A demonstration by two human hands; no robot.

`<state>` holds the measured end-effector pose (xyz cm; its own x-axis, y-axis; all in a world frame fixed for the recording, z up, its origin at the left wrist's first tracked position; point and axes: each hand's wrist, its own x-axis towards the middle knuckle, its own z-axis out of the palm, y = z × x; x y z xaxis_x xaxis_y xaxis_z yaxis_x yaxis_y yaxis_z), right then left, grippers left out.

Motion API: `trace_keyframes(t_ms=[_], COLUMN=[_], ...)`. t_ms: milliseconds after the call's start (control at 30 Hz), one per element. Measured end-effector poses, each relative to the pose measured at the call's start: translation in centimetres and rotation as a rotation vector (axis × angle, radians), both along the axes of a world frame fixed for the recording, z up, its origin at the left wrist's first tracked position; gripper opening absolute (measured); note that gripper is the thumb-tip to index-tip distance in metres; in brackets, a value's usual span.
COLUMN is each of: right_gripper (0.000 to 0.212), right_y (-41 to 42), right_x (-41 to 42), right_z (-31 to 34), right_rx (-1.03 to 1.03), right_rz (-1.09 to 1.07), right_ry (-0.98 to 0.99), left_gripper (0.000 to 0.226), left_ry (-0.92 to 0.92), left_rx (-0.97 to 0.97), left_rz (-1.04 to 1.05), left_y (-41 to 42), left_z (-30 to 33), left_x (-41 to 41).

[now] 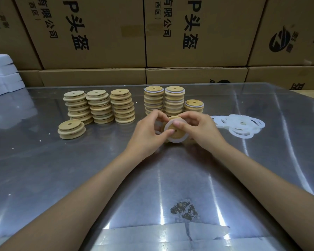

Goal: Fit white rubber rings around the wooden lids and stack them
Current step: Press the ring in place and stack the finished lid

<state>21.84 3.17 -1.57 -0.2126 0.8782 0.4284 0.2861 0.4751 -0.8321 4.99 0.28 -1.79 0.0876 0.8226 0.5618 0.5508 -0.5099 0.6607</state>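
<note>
The wooden lid [174,132] sits partly hidden between both hands, just above the reflective metal surface [80,169]; only its face with the small centre hole and part of its rim show. A white rubber ring [170,124] lies around the face of the lid; its left arc passes behind the left fingers, so how far it is seated cannot be told. A second pale ring edge shows behind the left hand, too obscured to identify further.

The left hand [149,134] reaches in from the lower left, forearm extended, fingers curled over the top of the lid and thumb pressed on its face near the hole. The right hand [198,129] reaches in from the lower right, thumb on the ring at the upper face, fingers curled behind the rim. Both grips are clamped on the lid and ring.

Directly behind the hands stand three stacks of ringed lids [173,100], their bases hidden by the fingers. To the left stand stacks of bare lids [98,107]. A pile of loose rings [239,125] lies right of the right hand. Cardboard cartons [198,33], cut off by the frame, line the far edge.
</note>
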Motion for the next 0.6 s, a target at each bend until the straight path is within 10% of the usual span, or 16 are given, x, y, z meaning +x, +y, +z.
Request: trace_keyframes(t_ms=[600], right_gripper=[0.006], right_y=[-0.54], right_x=[-0.31], right_z=[0.10], right_rx=[-0.096], right_rz=[0.022], right_ry=[0.235], left_gripper=[0.005], left_ry=[-0.407], left_rx=[-0.192], left_rz=[-0.010], left_y=[0.02], left_z=[0.33], left_x=[-0.19])
